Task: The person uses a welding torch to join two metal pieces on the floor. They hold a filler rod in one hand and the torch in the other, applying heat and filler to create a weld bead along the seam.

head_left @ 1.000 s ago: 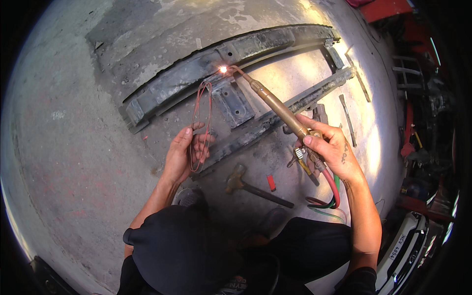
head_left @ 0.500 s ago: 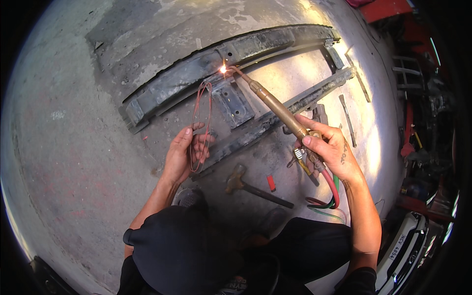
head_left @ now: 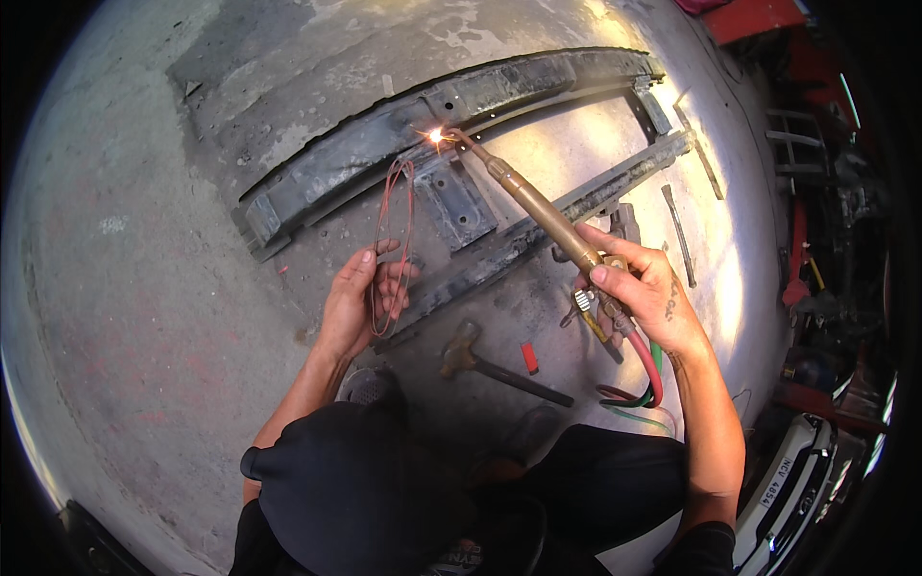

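Note:
My right hand [head_left: 639, 293] is wrapped round the valve end of a brass gas welding torch [head_left: 543, 213], which slants up and to the left. At its bent tip a bright flame with sparks [head_left: 437, 136] meets the seam between a long curved dark metal beam [head_left: 346, 144] and a bracket plate [head_left: 459, 206]. In my left hand [head_left: 370, 288] a looped length of thin reddish welding wire [head_left: 386, 230] is pinched, its upper bend close below the flame. Whether the wire touches the metal, I cannot tell. Red and green hoses [head_left: 656, 374] trail from the torch.
A straight metal bar [head_left: 634, 171] runs below the curved beam. On the concrete floor nearer me lie a hammer [head_left: 504, 372] and a small red piece [head_left: 529, 358]. Farther right are a thin metal rod [head_left: 679, 235], a white car grille [head_left: 792, 490] and red shop equipment [head_left: 754, 19].
The flame spot has grown brighter and throws more sparks. Both hands, the torch and the wire stay almost where they were.

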Tool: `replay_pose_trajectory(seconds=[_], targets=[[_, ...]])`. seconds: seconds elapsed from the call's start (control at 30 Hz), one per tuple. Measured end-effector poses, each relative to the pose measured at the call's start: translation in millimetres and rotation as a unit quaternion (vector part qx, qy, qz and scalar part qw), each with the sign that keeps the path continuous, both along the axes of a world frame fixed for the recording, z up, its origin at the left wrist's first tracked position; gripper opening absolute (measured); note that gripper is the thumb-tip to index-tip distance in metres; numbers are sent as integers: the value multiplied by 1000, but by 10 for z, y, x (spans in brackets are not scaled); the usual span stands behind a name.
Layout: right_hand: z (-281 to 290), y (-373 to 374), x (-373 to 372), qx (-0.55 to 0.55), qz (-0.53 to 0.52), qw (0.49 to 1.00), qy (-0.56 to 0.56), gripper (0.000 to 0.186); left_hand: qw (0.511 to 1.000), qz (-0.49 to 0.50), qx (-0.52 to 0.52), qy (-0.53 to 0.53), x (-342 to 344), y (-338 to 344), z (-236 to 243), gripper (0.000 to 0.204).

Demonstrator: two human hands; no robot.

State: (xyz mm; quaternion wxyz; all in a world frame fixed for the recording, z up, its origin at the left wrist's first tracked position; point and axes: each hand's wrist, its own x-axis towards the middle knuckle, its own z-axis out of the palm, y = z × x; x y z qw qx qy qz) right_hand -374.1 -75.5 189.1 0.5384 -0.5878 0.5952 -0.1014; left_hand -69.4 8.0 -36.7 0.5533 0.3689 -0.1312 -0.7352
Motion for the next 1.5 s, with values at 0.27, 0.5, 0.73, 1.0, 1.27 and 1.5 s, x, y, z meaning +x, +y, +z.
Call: replay_pose_trajectory(seconds=[0.27, 0.5, 0.73, 1.0, 1.27, 1.5], targets=[[17, -1, 25, 3, -5, 1000, 1, 59, 1000, 2, 0, 4, 0, 14, -1, 48], [17, -15, 3, 15, -11, 1000, -1, 59, 1000, -13, -21, 14, 34, 10, -55, 48], [5, -6, -23, 36, -30, 998, -46, 59, 1000, -10, -17, 13, 24, 8, -43, 48], [26, -16, -17, 41, -42, 997, -42, 59, 999, -9, -14, 27, 31, -6, -31, 48], [-20, -28, -74, 46, -48, 996, -64, 60, 1000, -6, -7, 22, 17, -5, -26, 49], [-26, -19, -86, 49, -52, 995, -65, 60, 1000, -7, -8, 12, 10, 0, -31, 49]])
